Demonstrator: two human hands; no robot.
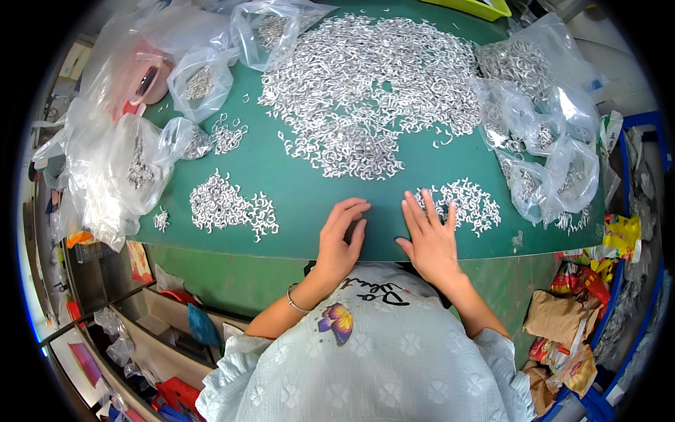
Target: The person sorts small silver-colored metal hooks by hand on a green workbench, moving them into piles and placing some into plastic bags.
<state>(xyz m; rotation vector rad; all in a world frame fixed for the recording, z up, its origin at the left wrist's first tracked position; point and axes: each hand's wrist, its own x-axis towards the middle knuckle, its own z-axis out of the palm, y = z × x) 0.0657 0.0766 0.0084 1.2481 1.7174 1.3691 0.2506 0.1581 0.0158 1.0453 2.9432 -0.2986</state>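
My right hand [429, 235] lies palm down near the front edge of the green tabletop [302, 204], fingers spread, with its fingertips at the left side of a small pile of curved silvery metal pieces [474, 206]. To its left is my left hand [342, 235], resting on its side with the fingers bent and the thumb apart; nothing shows in it. A big heap of the same kind of small hook-like pieces [365, 77] covers the middle and far part of the table. Another small pile [225, 204] lies left of my left hand.
Clear plastic bags holding metal pieces stand on the left [140, 169] and right [520, 70] sides. A pink container [151, 77] sits at the far left, a yellow-green tray [471, 7] at the far edge. Drawers [155, 323] and crumpled packages [562, 316] lie below the table.
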